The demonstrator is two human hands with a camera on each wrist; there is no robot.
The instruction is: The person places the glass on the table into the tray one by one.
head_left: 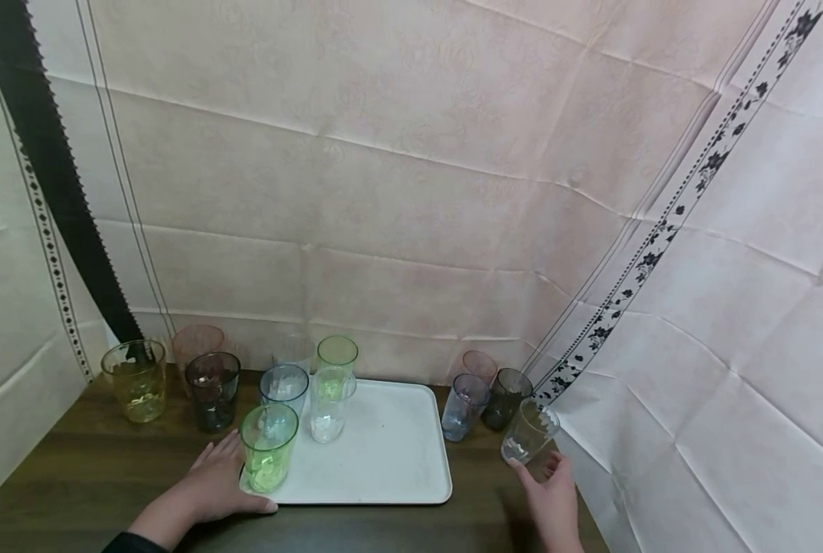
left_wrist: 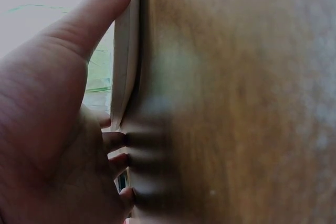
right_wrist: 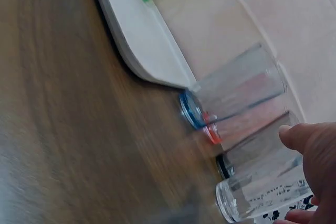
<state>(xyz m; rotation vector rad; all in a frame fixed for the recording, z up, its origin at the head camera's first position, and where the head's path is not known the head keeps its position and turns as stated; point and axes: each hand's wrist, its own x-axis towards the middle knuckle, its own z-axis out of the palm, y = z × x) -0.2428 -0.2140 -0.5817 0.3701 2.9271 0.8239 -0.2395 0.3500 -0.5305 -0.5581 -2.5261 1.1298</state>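
My left hand (head_left: 216, 480) rests at the near left corner of a white tray (head_left: 398, 453), thumb along its front edge and fingers beside its left side. On the tray's left part stand a green glass (head_left: 268, 453), a clear glass (head_left: 328, 411), a blue-rimmed glass (head_left: 284, 388) and another green glass (head_left: 338, 355) behind. My right hand (head_left: 553, 499) is spread around a clear tumbler (head_left: 527, 434) at the table's right; contact cannot be made out. In the right wrist view, the thumb (right_wrist: 302, 137) overlaps the dark glass (right_wrist: 262, 142) beside that tumbler.
Right of the tray stand a bluish glass (head_left: 464, 411), a dark glass (head_left: 507, 399) and a pink glass (head_left: 480, 365). To its left are a yellow glass (head_left: 138, 384), a dark purple glass (head_left: 213, 395) and a pink one (head_left: 193, 342). Pale cloth (head_left: 384, 192) hangs behind the wooden table (head_left: 73, 491).
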